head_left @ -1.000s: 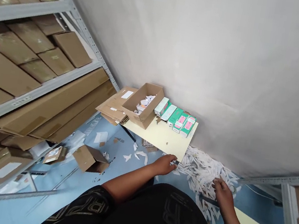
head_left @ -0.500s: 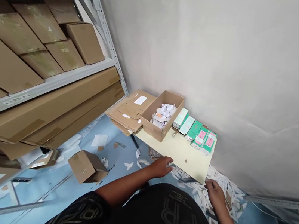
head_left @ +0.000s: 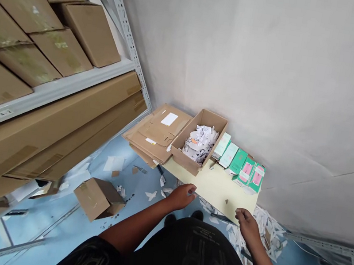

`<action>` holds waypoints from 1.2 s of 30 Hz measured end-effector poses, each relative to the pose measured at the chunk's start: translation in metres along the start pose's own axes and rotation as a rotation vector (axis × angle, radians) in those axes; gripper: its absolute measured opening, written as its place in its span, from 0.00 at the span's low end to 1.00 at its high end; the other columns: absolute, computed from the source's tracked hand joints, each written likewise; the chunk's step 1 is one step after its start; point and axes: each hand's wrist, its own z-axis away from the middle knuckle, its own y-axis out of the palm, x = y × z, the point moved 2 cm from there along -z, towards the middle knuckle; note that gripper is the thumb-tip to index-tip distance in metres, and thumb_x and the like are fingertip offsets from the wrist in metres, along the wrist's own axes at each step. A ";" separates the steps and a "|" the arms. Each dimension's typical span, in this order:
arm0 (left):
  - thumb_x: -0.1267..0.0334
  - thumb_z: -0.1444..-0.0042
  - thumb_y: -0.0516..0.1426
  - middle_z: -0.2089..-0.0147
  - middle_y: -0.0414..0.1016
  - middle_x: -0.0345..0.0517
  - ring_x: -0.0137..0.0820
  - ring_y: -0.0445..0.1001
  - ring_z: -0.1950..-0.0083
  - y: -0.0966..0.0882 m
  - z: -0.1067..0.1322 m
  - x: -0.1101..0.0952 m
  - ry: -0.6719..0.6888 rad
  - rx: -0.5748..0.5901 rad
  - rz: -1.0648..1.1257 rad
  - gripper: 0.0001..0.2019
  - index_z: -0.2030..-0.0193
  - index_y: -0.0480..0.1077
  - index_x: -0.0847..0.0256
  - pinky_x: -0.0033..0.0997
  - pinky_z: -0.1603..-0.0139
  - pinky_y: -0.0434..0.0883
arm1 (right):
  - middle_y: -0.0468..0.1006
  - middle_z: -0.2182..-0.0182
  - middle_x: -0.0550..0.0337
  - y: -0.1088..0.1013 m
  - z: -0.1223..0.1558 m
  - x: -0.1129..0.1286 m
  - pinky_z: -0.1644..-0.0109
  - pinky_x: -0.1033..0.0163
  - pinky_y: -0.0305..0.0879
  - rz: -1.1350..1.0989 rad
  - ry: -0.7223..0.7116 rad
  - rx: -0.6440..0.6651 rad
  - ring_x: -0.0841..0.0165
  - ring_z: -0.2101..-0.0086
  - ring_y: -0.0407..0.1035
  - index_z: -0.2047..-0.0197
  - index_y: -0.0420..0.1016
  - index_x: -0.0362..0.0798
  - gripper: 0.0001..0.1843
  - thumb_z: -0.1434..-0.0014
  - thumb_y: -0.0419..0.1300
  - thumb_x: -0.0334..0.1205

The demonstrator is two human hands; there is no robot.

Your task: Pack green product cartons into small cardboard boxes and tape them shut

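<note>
My left hand (head_left: 183, 196) hovers by the near edge of the pale yellow table (head_left: 212, 185). Its fingers are bent, with a gap between them and the thumb, and nothing shows in it. Near the table's front right corner is my right hand (head_left: 247, 224), loosely curled with no object visible in it. A small brown scrap (head_left: 226, 201) lies on the tabletop between the hands. Along the back stand several green and white boxes (head_left: 238, 161), two of them with pink panels. Left of these sits an open cardboard box (head_left: 188, 163) holding torn white paper (head_left: 200, 143).
Flattened cardboard (head_left: 150, 139) is stacked at the table's left end. A metal shelf (head_left: 80, 81) with taped cartons rises on the left. On the blue floor lie an open carton (head_left: 94, 198) and many paper strips (head_left: 265, 231). A grey wall (head_left: 256, 73) stands behind the table.
My view has shifted, and the table appears slightly further right. My right hand has come inward over the table's front corner; my left hand has moved slightly left in view.
</note>
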 end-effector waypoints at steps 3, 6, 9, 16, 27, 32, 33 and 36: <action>0.56 0.41 0.59 0.47 0.81 0.49 0.40 0.79 0.47 -0.002 -0.007 -0.008 -0.019 -0.016 0.010 0.17 0.48 0.75 0.58 0.37 0.46 0.74 | 0.84 0.64 0.55 0.002 -0.029 0.007 0.55 0.56 0.68 -0.006 0.001 0.039 0.55 0.59 0.77 0.60 0.79 0.50 0.25 0.41 0.55 0.62; 0.55 0.40 0.58 0.45 0.80 0.50 0.40 0.79 0.46 -0.003 -0.021 -0.028 -0.003 -0.015 -0.004 0.18 0.46 0.74 0.58 0.37 0.44 0.73 | 0.83 0.61 0.56 0.002 -0.057 0.021 0.52 0.55 0.68 -0.034 -0.040 0.071 0.56 0.58 0.77 0.60 0.79 0.51 0.23 0.41 0.55 0.61; 0.55 0.39 0.58 0.41 0.78 0.53 0.42 0.77 0.42 -0.002 -0.049 -0.064 0.051 -0.032 -0.097 0.21 0.42 0.72 0.59 0.40 0.40 0.72 | 0.84 0.60 0.56 -0.002 -0.078 0.032 0.50 0.55 0.68 -0.066 -0.093 0.088 0.56 0.57 0.77 0.59 0.79 0.51 0.22 0.41 0.56 0.60; 0.56 0.44 0.62 0.33 0.67 0.70 0.57 0.66 0.31 0.018 -0.172 -0.141 -0.052 -0.067 -0.317 0.34 0.33 0.62 0.68 0.49 0.33 0.63 | 0.83 0.61 0.57 -0.018 -0.096 0.015 0.53 0.56 0.68 -0.123 -0.036 0.135 0.56 0.58 0.77 0.59 0.78 0.51 0.21 0.41 0.56 0.59; 0.65 0.45 0.56 0.31 0.58 0.81 0.61 0.60 0.32 0.041 -0.271 -0.134 -0.276 -0.211 -0.715 0.38 0.28 0.54 0.79 0.51 0.36 0.62 | 0.83 0.63 0.56 -0.022 -0.062 -0.036 0.56 0.56 0.70 -0.263 0.127 0.081 0.55 0.58 0.78 0.60 0.79 0.51 0.23 0.42 0.55 0.61; 0.64 0.41 0.55 0.31 0.56 0.79 0.61 0.55 0.30 0.042 -0.279 -0.127 -0.243 -0.192 -0.796 0.34 0.29 0.54 0.73 0.53 0.34 0.59 | 0.83 0.63 0.56 -0.016 -0.039 -0.056 0.58 0.57 0.71 -0.317 0.196 0.067 0.55 0.58 0.79 0.60 0.79 0.51 0.23 0.44 0.55 0.60; 0.64 0.41 0.55 0.31 0.55 0.78 0.61 0.58 0.31 0.043 -0.279 -0.126 -0.252 -0.187 -0.800 0.34 0.29 0.53 0.72 0.52 0.35 0.61 | 0.83 0.63 0.56 -0.015 -0.036 -0.059 0.58 0.57 0.71 -0.327 0.209 0.063 0.55 0.58 0.79 0.60 0.78 0.51 0.23 0.44 0.55 0.60; 0.63 0.44 0.59 0.32 0.57 0.76 0.59 0.64 0.35 0.043 -0.280 -0.128 -0.267 -0.180 -0.789 0.36 0.29 0.54 0.69 0.48 0.39 0.65 | 0.83 0.64 0.56 -0.013 -0.030 -0.064 0.59 0.57 0.70 -0.347 0.224 0.053 0.55 0.58 0.79 0.61 0.78 0.51 0.22 0.44 0.55 0.60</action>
